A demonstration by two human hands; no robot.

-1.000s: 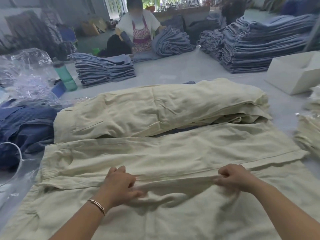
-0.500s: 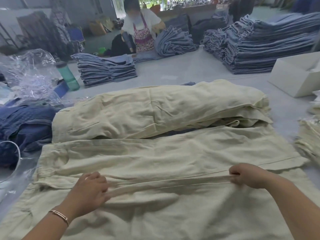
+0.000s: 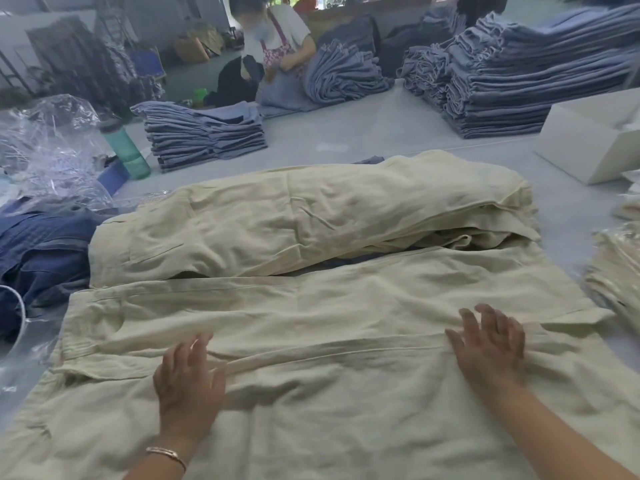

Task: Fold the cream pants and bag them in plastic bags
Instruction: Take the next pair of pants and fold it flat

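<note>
A pair of cream pants [image 3: 311, 306] lies spread flat across the table in front of me, waistband to the left, with a lengthwise seam ridge running between my hands. My left hand [image 3: 188, 379] rests palm down on the cloth near the ridge, fingers spread. My right hand [image 3: 490, 344] presses flat on the fabric further right, fingers apart. Neither hand grips anything. Behind the flat pair sits a heap of more cream pants [image 3: 304, 216]. Crumpled clear plastic bags [image 3: 52, 147] lie at the far left.
Dark blue jeans [image 3: 38, 254] lie at the left beside a green bottle [image 3: 126, 147]. Stacks of folded blue jeans [image 3: 204, 133] [image 3: 519, 81] fill the back. A white box [image 3: 588, 140] and bagged cream pants [image 3: 616, 271] sit at the right. A person [image 3: 273, 39] works across the table.
Both hands let go of the pinched seam fold and now lie flat and open on the pants. The left hand moved back toward the middle; the right hand shifted slightly forward.
</note>
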